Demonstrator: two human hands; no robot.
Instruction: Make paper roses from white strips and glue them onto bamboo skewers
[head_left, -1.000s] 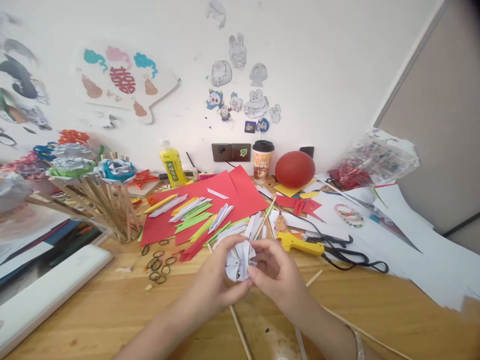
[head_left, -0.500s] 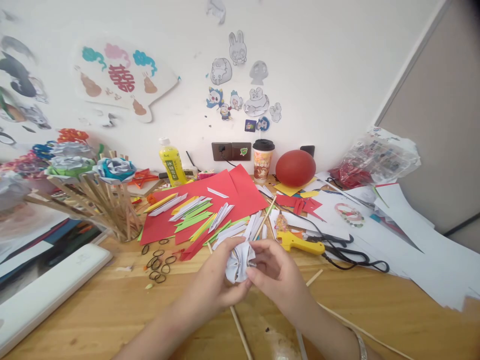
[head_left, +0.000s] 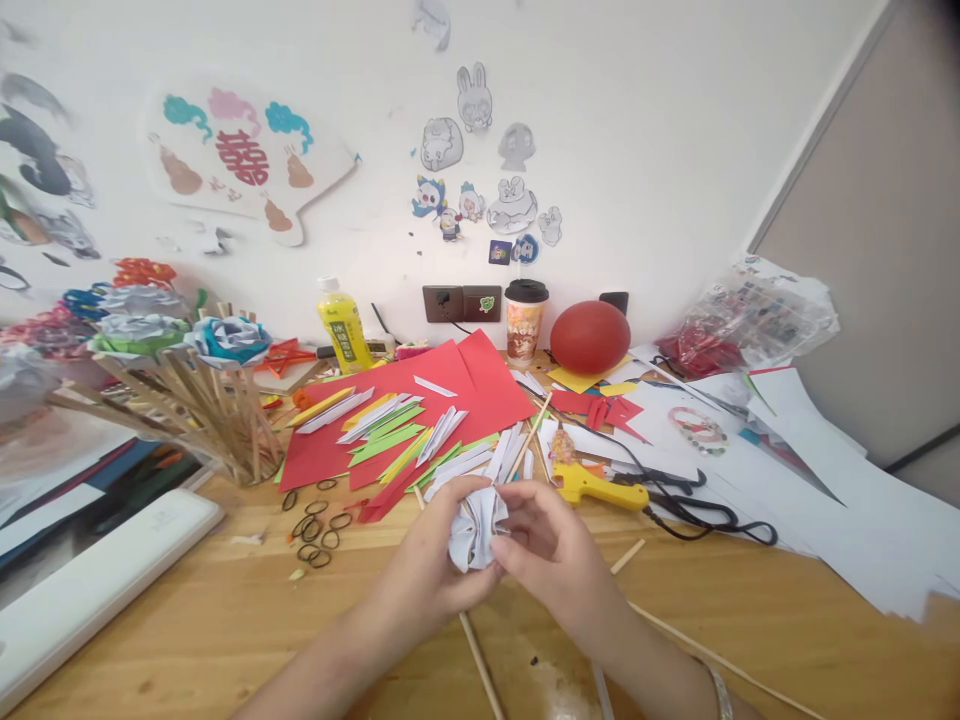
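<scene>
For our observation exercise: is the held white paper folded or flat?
Folded: the white paper shows gathered pleats, held between the left hand and right hand.

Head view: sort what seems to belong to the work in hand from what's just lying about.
Likely part of the work:
- white pleated paper, held by the left hand and right hand
- folded paper strips
- perhaps the yellow glue gun

Apparently just lying about:
- yellow drink bottle
- lidded paper cup
- beaded bracelet
</scene>
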